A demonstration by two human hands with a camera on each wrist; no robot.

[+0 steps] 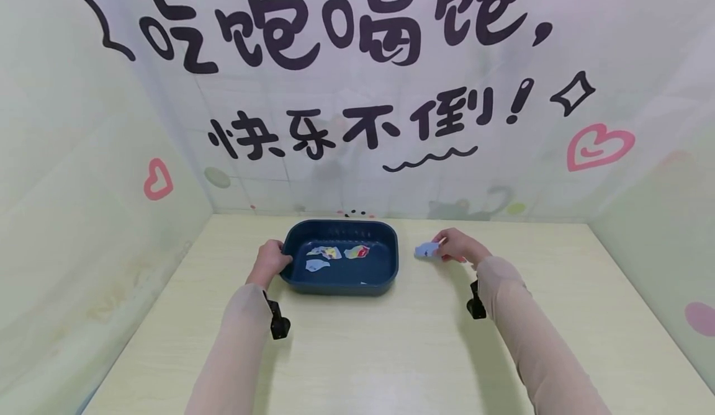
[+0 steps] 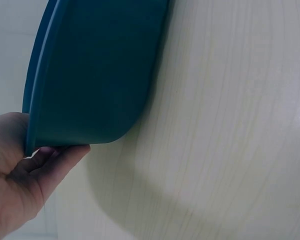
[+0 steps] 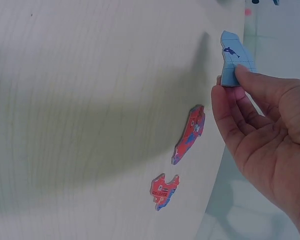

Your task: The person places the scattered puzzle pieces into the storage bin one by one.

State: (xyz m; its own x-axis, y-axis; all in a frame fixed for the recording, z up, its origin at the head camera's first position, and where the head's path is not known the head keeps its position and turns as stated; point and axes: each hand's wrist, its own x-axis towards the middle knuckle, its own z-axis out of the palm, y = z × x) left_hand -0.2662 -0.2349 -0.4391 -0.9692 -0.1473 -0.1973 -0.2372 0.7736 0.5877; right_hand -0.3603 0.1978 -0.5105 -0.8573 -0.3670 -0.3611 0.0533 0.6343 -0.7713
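Note:
My left hand [image 1: 270, 261] grips the left end of a dark blue plastic basin [image 1: 341, 289], thumb over the rim and fingers against the outer wall [image 2: 105, 75]. Right of the basin, my right hand [image 1: 459, 246] pinches a light blue puzzle piece [image 3: 231, 52] between thumb and fingers. This piece carries a small dark whale-like print and is held above the table. Inside the basin lie a light blue piece [image 1: 317, 265], a yellow-and-white piece [image 1: 329, 252] and a piece with red on it [image 1: 359, 252].
Two red-and-blue puzzle pieces, one long [image 3: 190, 134] and one short [image 3: 164, 192], lie on the table under my right hand. The light wood table [image 1: 368, 353] meets a printed cloth backdrop [image 1: 346, 191] behind the basin, with cloth sides left and right.

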